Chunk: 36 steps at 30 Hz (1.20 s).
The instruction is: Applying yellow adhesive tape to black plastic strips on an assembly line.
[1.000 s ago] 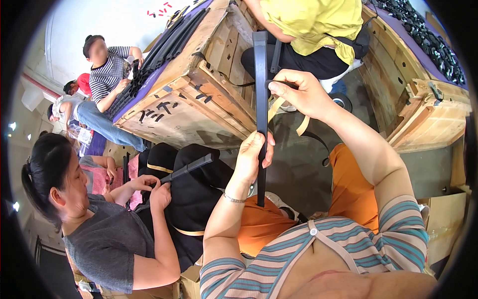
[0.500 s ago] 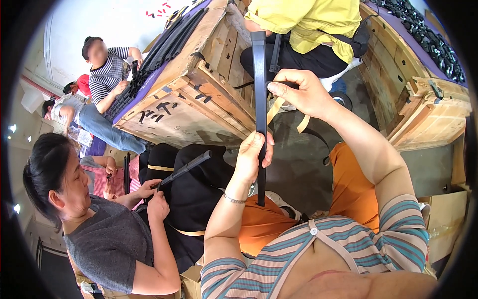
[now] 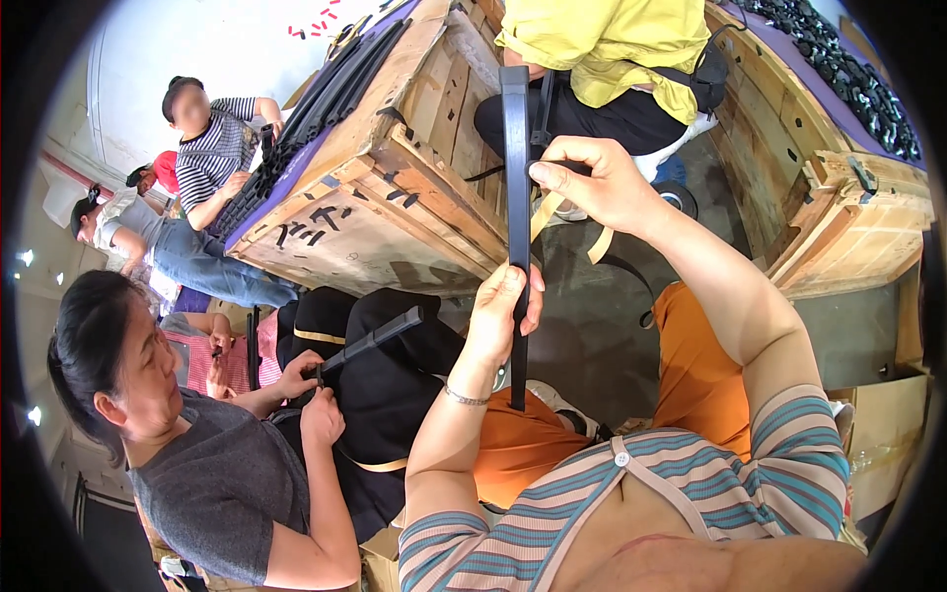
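Observation:
A long, black, flat-sided bar [image 3: 517, 178] stands nearly upright before me. My left hand [image 3: 501, 308] is closed round its lower half, thumb across the front. Higher up, my right hand [image 3: 602, 185] is closed in a pinch beside the bar's right edge. From under that hand hangs a pale yellow strip [image 3: 600, 245]; the pinched part is mostly hidden by the fingers. A thin black band [image 3: 636, 274] curls below it. The bar's lower end reaches down by my orange trouser leg [image 3: 518, 444].
A co-worker [image 3: 212, 483] at my left holds a similar dark bar [image 3: 373, 337]. Wooden crates [image 3: 345, 232] stand ahead, one bearing black bars [image 3: 326, 94], another a heap of dark parts [image 3: 838, 69]. A person in yellow [image 3: 617, 49] sits ahead. A cardboard box [image 3: 883, 434] lies right.
My hands and the bar have barely moved. At left, the co-worker's nearer hand has shifted slightly along their bar, and its far end has dipped a little. People farther back have shifted slightly.

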Motion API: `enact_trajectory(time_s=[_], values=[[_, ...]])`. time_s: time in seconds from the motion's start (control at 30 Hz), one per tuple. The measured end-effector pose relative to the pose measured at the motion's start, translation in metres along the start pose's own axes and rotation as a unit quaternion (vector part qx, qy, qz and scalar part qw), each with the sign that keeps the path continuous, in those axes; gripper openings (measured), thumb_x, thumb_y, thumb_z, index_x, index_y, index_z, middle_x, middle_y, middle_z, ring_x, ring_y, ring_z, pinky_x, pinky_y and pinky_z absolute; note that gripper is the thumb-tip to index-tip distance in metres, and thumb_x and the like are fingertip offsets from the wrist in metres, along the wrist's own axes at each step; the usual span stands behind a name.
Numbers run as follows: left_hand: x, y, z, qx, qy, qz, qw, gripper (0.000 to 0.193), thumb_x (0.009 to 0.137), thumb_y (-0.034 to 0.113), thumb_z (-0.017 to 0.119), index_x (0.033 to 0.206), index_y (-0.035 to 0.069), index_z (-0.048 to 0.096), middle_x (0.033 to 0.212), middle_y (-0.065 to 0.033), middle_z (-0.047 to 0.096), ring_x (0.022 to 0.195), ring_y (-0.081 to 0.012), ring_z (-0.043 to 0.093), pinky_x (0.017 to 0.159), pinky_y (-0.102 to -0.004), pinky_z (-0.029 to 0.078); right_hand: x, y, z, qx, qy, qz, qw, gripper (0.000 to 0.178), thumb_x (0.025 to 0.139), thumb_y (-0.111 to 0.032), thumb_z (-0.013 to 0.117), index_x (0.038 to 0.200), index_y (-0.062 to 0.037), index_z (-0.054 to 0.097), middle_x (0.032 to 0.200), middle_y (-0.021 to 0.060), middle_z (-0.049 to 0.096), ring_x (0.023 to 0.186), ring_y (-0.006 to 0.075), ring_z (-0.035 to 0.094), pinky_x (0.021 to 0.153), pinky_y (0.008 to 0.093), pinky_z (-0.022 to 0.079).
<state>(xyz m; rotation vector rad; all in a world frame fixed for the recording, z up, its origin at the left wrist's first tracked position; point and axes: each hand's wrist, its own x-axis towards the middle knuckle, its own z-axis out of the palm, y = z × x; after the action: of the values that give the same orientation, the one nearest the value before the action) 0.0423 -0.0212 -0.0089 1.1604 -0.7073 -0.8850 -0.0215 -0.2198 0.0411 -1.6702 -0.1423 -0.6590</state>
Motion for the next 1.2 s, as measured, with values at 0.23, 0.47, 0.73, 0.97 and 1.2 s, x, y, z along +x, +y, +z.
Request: enact_trajectory(time_s=[0.23, 0.47, 0.73, 0.97, 1.2], values=[[0.000, -0.001, 0.001, -0.014, -0.003, -0.001, 1.000, 0.034, 0.095, 0.034, 0.039, 0.086, 0.004, 0.051, 0.053, -0.0034, 0.047, 0.041, -0.0080, 0.037, 0.040, -0.0199, 0.030, 0.001, 0.002, 0.002, 0.002, -0.001, -0.020, 1.000, 0.020, 0.088, -0.019, 0.059, 0.076, -0.0022, 0.058, 0.064, -0.0061, 0.049, 0.059, 0.0003, 0.039, 0.051, 0.0179, 0.033], [0.000, -0.003, 0.000, -0.008, -0.005, -0.001, 1.000, 0.034, 0.095, 0.035, 0.039, 0.085, 0.004, 0.051, 0.053, -0.0032, 0.047, 0.041, -0.0078, 0.037, 0.040, -0.0196, 0.030, 0.001, 0.001, 0.001, -0.015, -0.010, 0.002, 1.000, 0.019, 0.088, -0.018, 0.058, 0.078, -0.0015, 0.058, 0.065, -0.0067, 0.049, 0.060, 0.0001, 0.038, 0.052, 0.0181, 0.032], [0.001, -0.003, 0.008, 0.106, 0.031, 0.038, 0.993, 0.032, 0.095, 0.034, 0.041, 0.083, 0.005, 0.049, 0.049, -0.0002, 0.044, 0.039, -0.0059, 0.036, 0.037, -0.0185, 0.027, 0.000, -0.004, 0.005, 0.078, 0.013, 0.015, 0.997, 0.015, 0.086, -0.015, 0.059, 0.082, -0.0002, 0.060, 0.066, -0.0042, 0.053, 0.058, 0.0002, 0.042, 0.051, 0.0178, 0.034], [0.003, 0.002, 0.015, 0.144, 0.040, 0.063, 0.987, 0.032, 0.095, 0.034, 0.041, 0.082, 0.006, 0.048, 0.048, -0.0002, 0.043, 0.038, -0.0055, 0.035, 0.036, -0.0187, 0.026, 0.001, -0.003, 0.011, 0.075, 0.075, 0.019, 0.994, 0.013, 0.081, -0.012, 0.062, 0.079, 0.0005, 0.061, 0.063, -0.0044, 0.054, 0.060, 0.0006, 0.044, 0.055, 0.0178, 0.037], [-0.001, 0.005, 0.010, 0.071, 0.034, 0.023, 0.997, 0.033, 0.096, 0.034, 0.039, 0.081, 0.005, 0.049, 0.050, -0.0016, 0.045, 0.039, -0.0069, 0.036, 0.037, -0.0194, 0.027, 0.003, -0.004, 0.020, 0.061, 0.087, -0.027, 0.994, 0.007, 0.083, -0.010, 0.060, 0.080, -0.0040, 0.057, 0.061, -0.0068, 0.048, 0.049, -0.0009, 0.037, 0.043, 0.0167, 0.025]])
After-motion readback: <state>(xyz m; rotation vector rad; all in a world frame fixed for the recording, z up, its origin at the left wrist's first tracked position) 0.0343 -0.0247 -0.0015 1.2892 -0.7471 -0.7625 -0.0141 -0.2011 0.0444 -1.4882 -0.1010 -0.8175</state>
